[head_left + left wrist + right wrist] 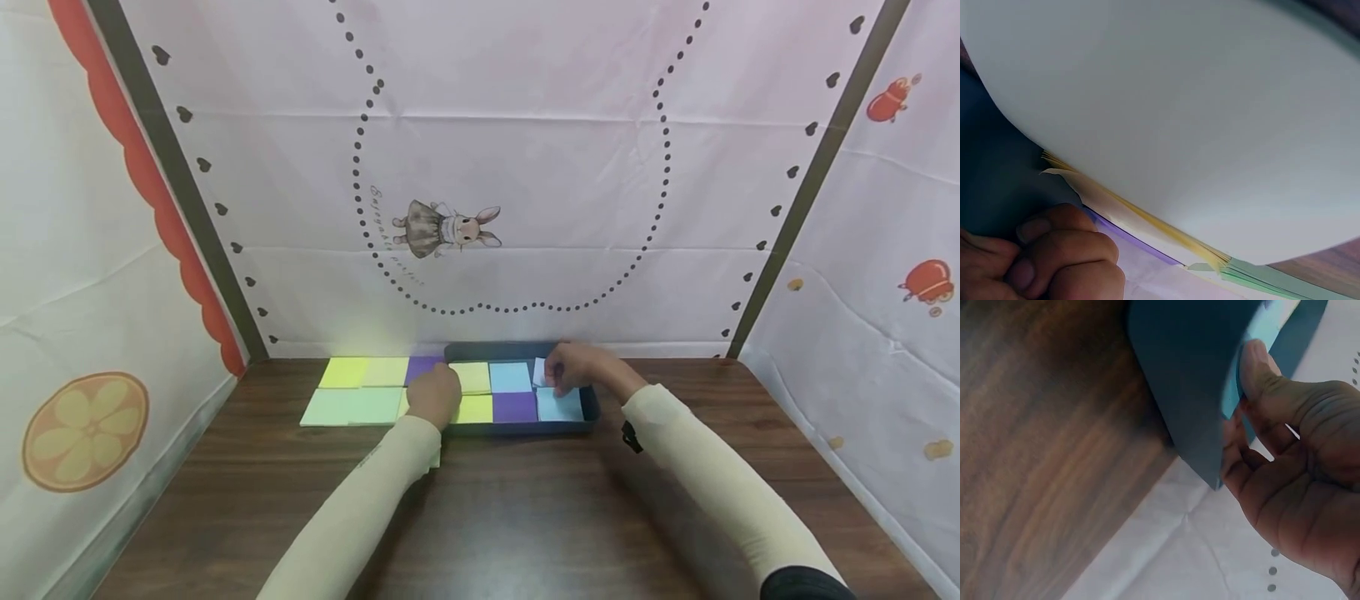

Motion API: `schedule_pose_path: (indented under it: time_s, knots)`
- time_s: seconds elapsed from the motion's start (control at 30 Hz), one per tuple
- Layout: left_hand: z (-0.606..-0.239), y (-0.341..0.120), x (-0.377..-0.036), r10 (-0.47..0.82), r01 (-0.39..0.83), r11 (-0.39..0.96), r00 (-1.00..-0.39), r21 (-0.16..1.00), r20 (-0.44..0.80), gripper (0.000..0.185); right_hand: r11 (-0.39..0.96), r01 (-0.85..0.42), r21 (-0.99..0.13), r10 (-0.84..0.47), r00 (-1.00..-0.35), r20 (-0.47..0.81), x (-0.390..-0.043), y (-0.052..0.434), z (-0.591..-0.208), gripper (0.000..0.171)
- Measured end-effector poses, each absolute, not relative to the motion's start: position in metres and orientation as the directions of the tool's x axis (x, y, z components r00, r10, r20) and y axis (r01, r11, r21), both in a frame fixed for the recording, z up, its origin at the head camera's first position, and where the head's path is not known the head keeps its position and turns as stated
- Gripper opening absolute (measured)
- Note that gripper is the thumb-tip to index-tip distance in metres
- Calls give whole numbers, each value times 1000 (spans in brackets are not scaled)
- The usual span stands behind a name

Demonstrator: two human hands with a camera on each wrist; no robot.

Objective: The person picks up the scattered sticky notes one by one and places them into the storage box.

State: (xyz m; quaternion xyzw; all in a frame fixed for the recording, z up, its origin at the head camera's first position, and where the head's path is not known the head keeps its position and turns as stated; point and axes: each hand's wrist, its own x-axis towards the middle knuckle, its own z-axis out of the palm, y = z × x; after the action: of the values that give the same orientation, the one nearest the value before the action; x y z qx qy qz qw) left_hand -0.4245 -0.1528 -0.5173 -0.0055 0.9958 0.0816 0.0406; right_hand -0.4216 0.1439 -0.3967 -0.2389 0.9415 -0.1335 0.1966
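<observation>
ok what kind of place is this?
Probably a staged tabletop booth, not a real room: a wooden table walled on three sides by printed cartoon cloth, with coloured paper squares and a dark tray where both hands work.

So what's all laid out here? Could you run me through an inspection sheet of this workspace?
Surface: dark wooden table.
Job's things: dark blue tray holding yellow, light blue and purple paper pads; the blue pad lies at its right end.
Clutter: green, yellow and purple pads on the table left of the tray.
Hands: left hand rests curled on pads at the tray's left end; right hand pinches a pale sheet over the tray.
Cables: nothing seen.
Surroundings: printed cloth backdrop with a rabbit; cloth side walls.
</observation>
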Motion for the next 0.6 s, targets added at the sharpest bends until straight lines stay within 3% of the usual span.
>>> schedule_pose_path:
  time_s: [0.6]
  knots:
    - [-516, -152, -424, 15, 7, 993, -998, 115, -68, 38, 894, -350, -279, -422, -867, -264, -413, 134, -417, 15]
